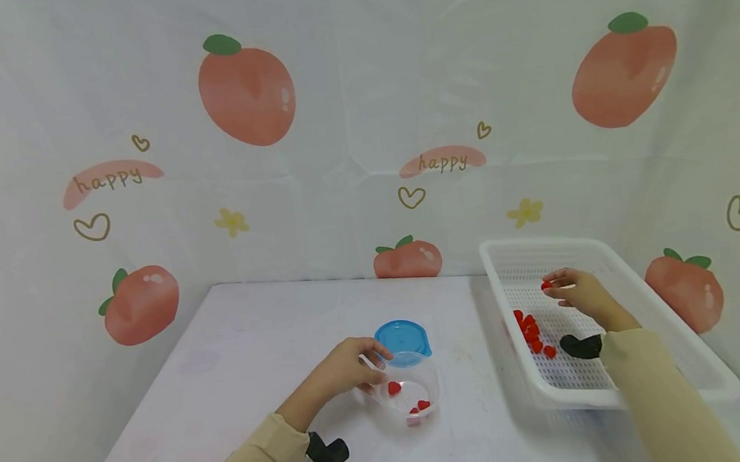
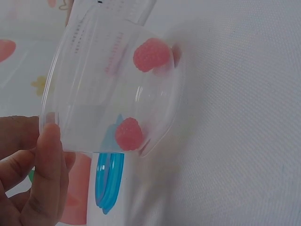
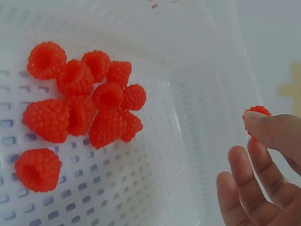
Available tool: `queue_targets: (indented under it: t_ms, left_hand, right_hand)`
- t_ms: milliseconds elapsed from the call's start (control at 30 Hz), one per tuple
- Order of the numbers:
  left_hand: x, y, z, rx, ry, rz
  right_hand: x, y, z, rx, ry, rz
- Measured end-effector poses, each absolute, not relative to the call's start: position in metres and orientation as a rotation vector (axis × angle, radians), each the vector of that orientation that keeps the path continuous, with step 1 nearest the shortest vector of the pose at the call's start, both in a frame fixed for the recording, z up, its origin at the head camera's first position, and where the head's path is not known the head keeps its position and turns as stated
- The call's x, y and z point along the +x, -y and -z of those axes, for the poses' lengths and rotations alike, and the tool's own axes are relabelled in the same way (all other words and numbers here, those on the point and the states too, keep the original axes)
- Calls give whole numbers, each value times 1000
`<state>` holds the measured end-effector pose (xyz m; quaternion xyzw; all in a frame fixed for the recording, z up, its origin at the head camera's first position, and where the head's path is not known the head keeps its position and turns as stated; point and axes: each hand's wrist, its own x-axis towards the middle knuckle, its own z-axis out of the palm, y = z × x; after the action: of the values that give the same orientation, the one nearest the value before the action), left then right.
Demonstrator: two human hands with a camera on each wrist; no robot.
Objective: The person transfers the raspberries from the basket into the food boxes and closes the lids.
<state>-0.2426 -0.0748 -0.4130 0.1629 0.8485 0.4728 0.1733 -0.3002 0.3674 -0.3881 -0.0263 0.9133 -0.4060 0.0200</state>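
Observation:
My left hand (image 1: 354, 366) pinches the rim of a clear round container (image 1: 433, 385) on the table; a few red raspberries (image 1: 394, 388) lie inside it. In the left wrist view, the fingers hold the container wall (image 2: 89, 122) between thumb and fingers. Over the white basket (image 1: 679, 316), my right hand (image 1: 580, 292) holds one raspberry (image 1: 545, 285) between thumb and fingertips, seen also in the right wrist view as a raspberry (image 3: 259, 110) partly covered by the thumb. Several raspberries (image 3: 108, 127) lie in the basket below and beside that hand.
A blue lid (image 1: 398, 334) lies on the white table (image 1: 252, 331) just behind the clear container. The basket's raised rim (image 1: 524, 372) stands between the container and the right hand. A printed curtain (image 1: 332, 115) hangs behind the table.

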Motion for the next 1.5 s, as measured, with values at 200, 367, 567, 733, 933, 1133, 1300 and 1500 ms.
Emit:
queue_targets:
  t_ms: [200, 367, 567, 733, 933, 1133, 1300, 1500]
  left_hand:
    - [-242, 75, 413, 455, -2405, -1351]
    - [-243, 75, 413, 453, -2408, -1344]
    - [-242, 74, 413, 445, -2406, -1339]
    - [-242, 74, 413, 439, -2409, -1336]
    - [-243, 74, 413, 439, -2403, -1340]
    - [-243, 74, 412, 446, -2394, -1348]
    - [-243, 74, 412, 444, -2393, -1348]
    - [-243, 74, 412, 451, -2397, -1349]
  right_hand:
    - [-300, -358, 382, -94, -2886, 1339]
    - [-297, -352, 376, -111, -2901, 1454]
    - [-286, -346, 363, -106, -2876, 1647]
    - [-278, -340, 351, -135, -2720, 1950]
    - [-270, -328, 343, -212, -2450, 2289]
    - [-261, -303, 337, -330, -2336, 2440]
    - [-252, -282, 332, -477, -2199, 2540]
    - [-243, -260, 331, -559, -2183, 2516]
